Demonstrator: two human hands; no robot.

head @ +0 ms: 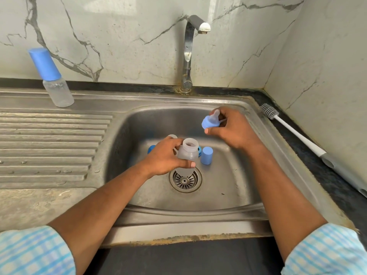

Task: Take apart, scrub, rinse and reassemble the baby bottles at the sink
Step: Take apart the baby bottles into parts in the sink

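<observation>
2 hands work over the sink (pixel 178 229), and the nearer of them, the left hand (pixel 162 158), is wrapped round an open bottle body (pixel 188 153), thumb across the front, holding it just above the drain (pixel 185 181). The body's long axis stands nearly upright, its bare mouth tipped a little toward the right hand (pixel 234 130). Just beside it on the basin floor stands a blue cap (pixel 206 155). Farther back and to the right, the right hand pinches the blue collar with its teat (pixel 210 122) between thumb and curled fingers, clear of the bottle mouth, so the 2 parts are apart. I judge the taking apart under way, with scrubbing to come: the bottle brush (pixel 292 129) lies on the counter beyond the right hand, its handle running back toward the person, so that hand is the nearer once it sets the collar down. Farthest, the tap (pixel 190 56) runs no visible water, and 1 assembled bottle (pixel 53 80) stands upright on the drainboard at far left.
</observation>
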